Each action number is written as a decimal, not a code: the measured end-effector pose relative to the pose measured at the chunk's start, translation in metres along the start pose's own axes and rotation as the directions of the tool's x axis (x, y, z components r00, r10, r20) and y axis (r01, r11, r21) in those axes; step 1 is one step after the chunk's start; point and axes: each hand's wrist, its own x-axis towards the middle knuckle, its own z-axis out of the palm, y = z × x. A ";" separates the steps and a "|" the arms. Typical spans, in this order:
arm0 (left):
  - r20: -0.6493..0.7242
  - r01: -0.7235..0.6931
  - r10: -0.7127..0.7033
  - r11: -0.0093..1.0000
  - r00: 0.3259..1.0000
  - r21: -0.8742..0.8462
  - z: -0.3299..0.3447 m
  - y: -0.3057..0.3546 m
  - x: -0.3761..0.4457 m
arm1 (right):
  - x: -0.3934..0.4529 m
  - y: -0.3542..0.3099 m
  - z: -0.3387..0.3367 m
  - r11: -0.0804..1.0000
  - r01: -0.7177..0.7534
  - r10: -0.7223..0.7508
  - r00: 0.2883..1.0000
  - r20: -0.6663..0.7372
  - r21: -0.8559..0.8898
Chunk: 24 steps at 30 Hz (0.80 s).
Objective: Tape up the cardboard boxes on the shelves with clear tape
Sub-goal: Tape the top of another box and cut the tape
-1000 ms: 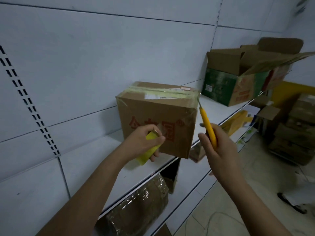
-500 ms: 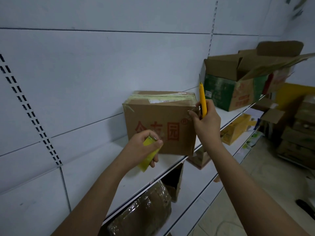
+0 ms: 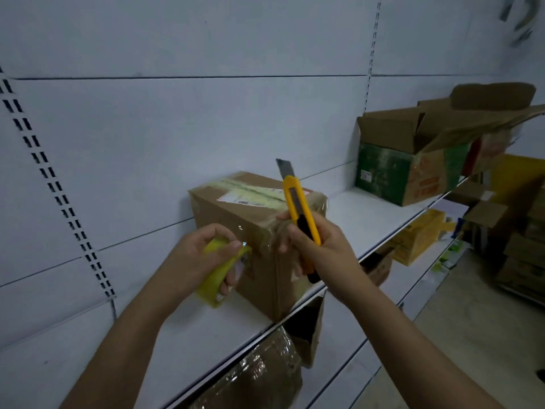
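Cardboard box (image 3: 259, 231), glossy tape; right hand (image 3: 321, 249) grips yellow knife (image 3: 300, 214)

Dim, flat, bluish light; no hard shadows. Glare glints on the clear tape across the closed brown cardboard box (image 3: 259, 231). Right of it everything smears; wide-angle edges bow.

The red printing on the near face of the brown taped cardboard box (image 3: 259, 231) is hidden behind the left hand (image 3: 203, 255) and right hand (image 3: 321, 249). The yellowish roll of clear tape (image 3: 219, 276) shows only in part inside the left hand's grip. The plastic-wrapped brown bundle (image 3: 259, 376) on the lower shelf runs off the bottom edge. Far right, the stacked boxes (image 3: 528, 255) are blurred and cropped
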 end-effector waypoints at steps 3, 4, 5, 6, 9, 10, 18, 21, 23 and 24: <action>-0.133 0.015 -0.020 0.999 0.991 -0.041 -0.023 0.010 -0.021 | 0.016 0.006 -0.010 0.990 0.050 -0.101 0.908 -0.405 -0.134; -0.200 0.002 -0.013 0.999 0.980 -0.054 -0.026 0.012 -0.025 | 0.024 0.012 -0.017 0.980 0.006 -0.105 0.865 -0.491 -0.197; -0.262 -0.016 -0.002 0.998 0.965 -0.065 -0.026 0.014 -0.027 | 0.031 0.017 -0.023 0.971 -0.055 -0.079 0.842 -0.534 -0.231; -0.311 -0.031 0.010 0.997 0.950 -0.064 -0.023 0.016 -0.028 | 0.037 0.024 -0.027 0.962 -0.105 -0.051 0.836 -0.546 -0.252; -0.375 -0.044 0.023 0.998 0.927 -0.048 -0.008 0.020 -0.027 | 0.044 0.037 -0.027 0.930 -0.117 -0.092 0.844 -0.528 -0.350; -0.396 -0.047 0.022 0.997 0.918 -0.053 -0.002 0.021 -0.028 | 0.044 0.037 -0.024 0.923 -0.093 -0.125 0.847 -0.517 -0.375; -0.569 -0.088 0.131 0.991 0.812 0.103 0.044 0.012 -0.039 | 0.043 0.034 -0.023 0.957 -0.113 -0.010 0.907 -0.421 -0.266; -0.663 -0.028 0.205 0.963 0.720 0.267 0.051 0.009 -0.044 | 0.032 0.026 -0.004 0.962 -0.095 -0.019 0.912 -0.409 -0.255; -0.729 -0.020 0.213 0.964 0.650 0.264 0.052 0.008 -0.053 | 0.021 0.019 0.008 0.965 -0.104 -0.006 0.909 -0.418 -0.239; -0.760 -0.014 0.214 0.965 0.614 0.261 0.050 0.006 -0.058 | 0.014 0.015 0.014 0.966 -0.098 -0.009 0.913 -0.408 -0.240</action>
